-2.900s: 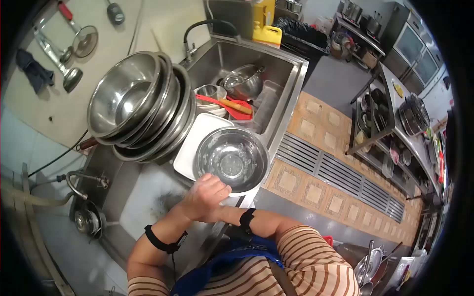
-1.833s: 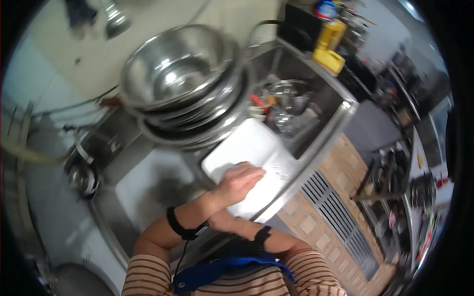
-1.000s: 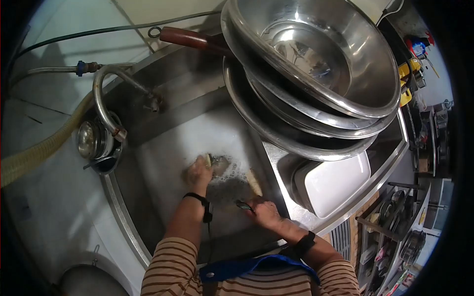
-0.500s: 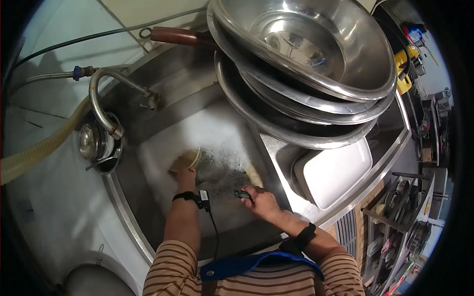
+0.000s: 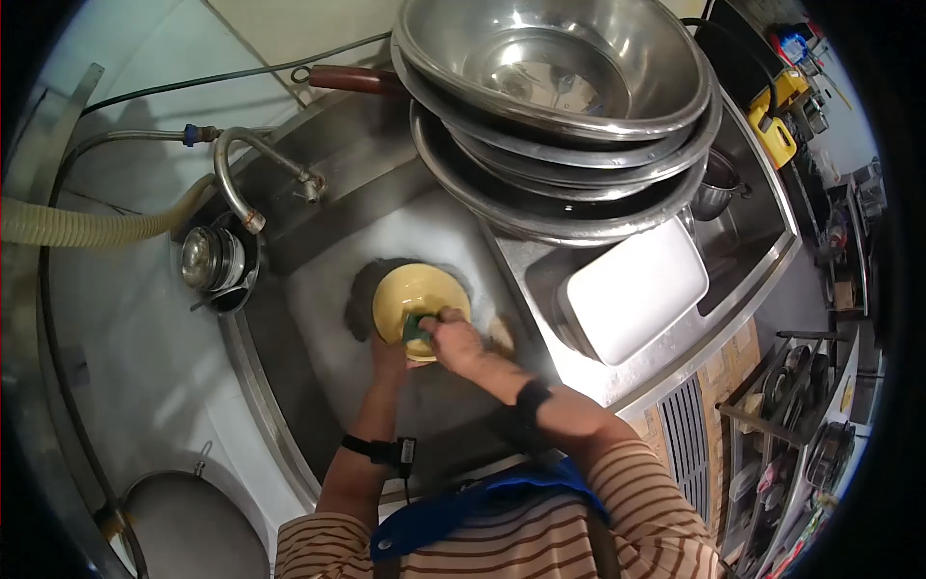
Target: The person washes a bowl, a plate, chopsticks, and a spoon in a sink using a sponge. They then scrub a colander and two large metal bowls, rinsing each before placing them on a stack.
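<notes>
A yellow bowl [image 5: 410, 288] is tilted with its inside facing me, above the cloudy water of the sink [image 5: 328, 251]. My left hand [image 5: 391, 357] grips the bowl at its lower left rim, its fingers partly hidden beneath it. In my right hand [image 5: 453, 340] is a green scouring sponge [image 5: 417, 328], pressed against the inside of the bowl near its lower edge. A pale, blurred object [image 5: 502, 335] lies in the water just right of my right hand.
Large steel basins [image 5: 550, 82] are stacked at the sink's far right. White rectangular trays [image 5: 637, 294] stand on the right-hand ledge. A curved tap [image 5: 231, 179] and a ribbed hose [image 5: 106, 222] are at left. A round pan [image 5: 198, 526] is at lower left.
The yellow bowl has come up out of the water in my left hand. My right hand has moved left with the sponge, from beside the bowl into it. The view has shifted slightly.
</notes>
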A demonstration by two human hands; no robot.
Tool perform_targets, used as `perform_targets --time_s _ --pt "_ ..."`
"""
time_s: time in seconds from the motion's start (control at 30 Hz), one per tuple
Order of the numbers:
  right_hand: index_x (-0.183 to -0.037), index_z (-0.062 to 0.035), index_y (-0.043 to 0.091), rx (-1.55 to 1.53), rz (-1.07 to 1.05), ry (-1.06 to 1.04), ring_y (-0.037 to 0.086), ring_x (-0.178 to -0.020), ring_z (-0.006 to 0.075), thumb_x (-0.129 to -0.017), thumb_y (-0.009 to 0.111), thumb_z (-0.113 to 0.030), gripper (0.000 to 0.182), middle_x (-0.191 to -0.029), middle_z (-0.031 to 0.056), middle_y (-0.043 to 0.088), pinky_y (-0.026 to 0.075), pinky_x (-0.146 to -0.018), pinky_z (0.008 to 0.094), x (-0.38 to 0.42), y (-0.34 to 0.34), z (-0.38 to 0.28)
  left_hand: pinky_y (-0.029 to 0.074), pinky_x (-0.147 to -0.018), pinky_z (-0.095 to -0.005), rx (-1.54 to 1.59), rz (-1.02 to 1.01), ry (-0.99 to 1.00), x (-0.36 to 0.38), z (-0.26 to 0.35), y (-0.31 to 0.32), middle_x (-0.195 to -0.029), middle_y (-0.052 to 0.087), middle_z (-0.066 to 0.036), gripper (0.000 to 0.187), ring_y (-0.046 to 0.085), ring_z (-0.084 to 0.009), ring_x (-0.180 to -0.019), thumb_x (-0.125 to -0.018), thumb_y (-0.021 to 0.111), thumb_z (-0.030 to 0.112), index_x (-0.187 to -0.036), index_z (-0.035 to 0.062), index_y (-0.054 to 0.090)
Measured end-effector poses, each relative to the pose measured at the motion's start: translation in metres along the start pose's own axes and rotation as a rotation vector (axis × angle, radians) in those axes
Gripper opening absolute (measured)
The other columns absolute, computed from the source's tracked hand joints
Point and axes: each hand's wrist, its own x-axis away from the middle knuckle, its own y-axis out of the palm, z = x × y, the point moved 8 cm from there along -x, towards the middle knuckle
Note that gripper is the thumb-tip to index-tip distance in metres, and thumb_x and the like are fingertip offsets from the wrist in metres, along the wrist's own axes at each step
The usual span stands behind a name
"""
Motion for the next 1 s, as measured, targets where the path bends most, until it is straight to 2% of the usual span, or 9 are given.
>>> perform_targets --time_s 0.1,0.23,0.4,0.5,0.6,0.67,0.73,0.83,1.0 --pt "-0.103 -0.0126 0.06 0.401 0.002 -0.185 0.058 -0.094 0.0294 -0.08 0.048 -0.012 0.026 -0.099 0.0105 0.059 0.048 -0.076 0.038 0.005 0.011 -0.008 0.059 -0.061 -0.0436 -0.156 0.032 0.097 0.025 0.032 0.015 -0.123 0.044 -0.015 0.067 0.055 -0.0316 -0.102 -0.072 0.045 -0.009 -0.135 0.0069 0.026" --pt "-0.09 -0.0035 0.059 0.231 0.24 0.111 0.061 -0.08 0.0338 -0.076 0.053 -0.011 0.017 -0.092 0.0154 0.059 0.05 -0.067 0.0405 -0.022 -0.005 0.038 0.059 -0.058 -0.0401 -0.123 -0.191 0.011 0.063 0.051 0.042 -0.123 0.043 -0.015 0.07 0.056 -0.0307 -0.1 -0.071 0.049 -0.004 -0.136 0.0101 0.025" --pt "-0.104 -0.0002 0.053 -0.149 -0.25 0.026 0.059 -0.086 0.0377 -0.07 0.058 -0.008 0.035 -0.101 0.0195 0.057 0.049 -0.073 0.0434 -0.027 0.023 -0.018 0.059 -0.056 -0.0375 -0.054 -0.372 -0.038 0.073 0.038 0.047 -0.124 0.042 -0.013 0.073 0.059 -0.0262 -0.097 -0.072 0.06 0.008 -0.136 0.0118 0.024" --pt "-0.112 0.0004 0.053 -0.163 -0.073 -0.193 0.056 -0.098 0.0382 -0.07 0.056 -0.008 0.043 -0.114 0.0229 0.052 0.047 -0.079 0.0423 0.01 -0.013 -0.069 0.052 -0.078 -0.0347 -0.052 -0.384 -0.1 0.075 0.045 0.04 -0.124 0.044 -0.009 0.072 0.051 -0.0211 -0.109 -0.074 0.066 0.014 -0.135 0.0103 0.028" --pt "-0.119 0.0002 0.049 0.079 0.451 -0.511 0.043 -0.116 0.0401 -0.069 0.057 -0.011 0.052 -0.124 0.0236 0.044 0.039 -0.094 0.0446 0.016 -0.049 -0.093 0.042 -0.09 -0.033 -0.045 -0.394 -0.033 0.084 0.043 0.047 -0.121 0.047 -0.007 0.065 0.047 -0.0196 -0.113 -0.075 0.064 0.011 -0.132 0.0061 0.033" --pt "-0.126 -0.001 0.042 0.19 0.329 -0.363 0.031 -0.126 0.0413 -0.072 0.057 -0.012 0.057 -0.13 0.0214 0.039 0.027 -0.103 0.0501 -0.002 -0.046 -0.081 0.044 -0.088 -0.0328 0.086 -0.384 0.213 0.091 0.054 0.051 -0.121 0.047 -0.007 0.064 0.048 -0.0194 -0.111 -0.073 0.063 0.008 -0.13 0.0045 0.035" --pt "-0.127 -0.0015 0.04 0.165 0.285 -0.211 0.03 -0.126 0.0416 -0.074 0.054 -0.012 0.056 -0.131 0.0224 0.038 0.025 -0.103 0.0529 -0.025 -0.042 -0.059 0.043 -0.09 -0.0327 0.175 -0.343 0.138 0.089 0.045 0.047 -0.119 0.048 -0.006 0.069 0.05 -0.02 -0.108 -0.066 0.064 0.007 -0.129 0.0031 0.036" --pt "-0.124 -0.0028 0.042 0.264 0.381 0.104 0.031 -0.125 0.0437 -0.073 0.056 -0.014 0.054 -0.133 0.0228 0.037 0.03 -0.101 0.0499 -0.032 -0.053 -0.019 0.042 -0.091 -0.0325 0.226 -0.266 0.199 0.094 0.054 0.04 -0.116 0.05 -0.006 0.069 0.051 -0.0202 -0.106 -0.062 0.057 0.002 -0.127 0.002 0.037" --pt "-0.104 -0.0009 0.052 -0.409 0.206 0.656 0.053 -0.102 0.0388 -0.071 0.055 -0.013 0.036 -0.107 0.0233 0.056 0.045 -0.083 0.0425 -0.005 -0.031 0.061 0.043 -0.089 -0.0313 0.003 -0.093 0.457 0.092 0.07 0.023 -0.111 0.052 -0.009 0.062 0.054 -0.0194 -0.101 -0.065 0.056 0.003 -0.125 -0.0004 0.038"
